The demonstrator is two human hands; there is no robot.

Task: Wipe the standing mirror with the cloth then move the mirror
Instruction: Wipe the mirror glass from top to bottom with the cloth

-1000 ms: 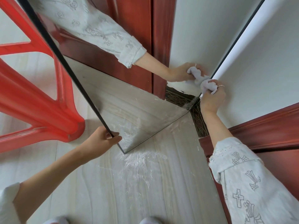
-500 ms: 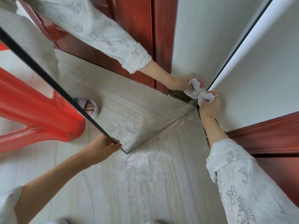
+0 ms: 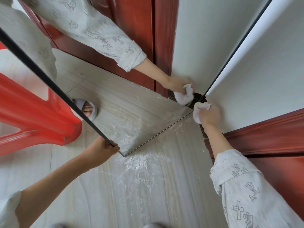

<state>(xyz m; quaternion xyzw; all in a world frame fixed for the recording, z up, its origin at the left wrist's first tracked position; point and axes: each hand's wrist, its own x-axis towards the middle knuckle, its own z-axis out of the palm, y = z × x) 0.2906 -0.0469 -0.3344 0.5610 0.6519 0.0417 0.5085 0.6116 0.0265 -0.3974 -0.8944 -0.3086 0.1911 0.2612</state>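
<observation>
a: where's the mirror (image 3: 131, 104)?

b: it stands on the floor (image 3: 131, 195), leaning back, its bottom edge running from the near left corner to the far right corner by the white wall (image 3: 263, 79). its thin black frame shows down both long sides.

a: and the left hand (image 3: 105, 149)?

b: low on the left frame, just above the bottom left corner. its fingers curl round the frame edge, thumb on the front, gripping it.

a: the right hand (image 3: 209, 115)?

b: at the bottom right corner of the mirror. its fingers are closed round a bunched white cloth (image 3: 198, 111), which is pressed against the glass right where the frame meets the floor. the reflection of hand and cloth sits just above it in the glass.

a: what's on the floor?

b: a patch of white powder (image 3: 141, 168) smeared in front of the mirror's bottom edge, close to the left corner, with streaks trailing toward the right corner. the lower part of the glass looks streaked too.

a: anything else nearby?

b: a red plastic chair (image 3: 37, 119) stands just left of the mirror, behind its left frame. a red-brown door frame (image 3: 266, 137) runs along the right, beside the patterned sleeve (image 3: 243, 191). the glass reflects a slippered foot near the left frame.
</observation>
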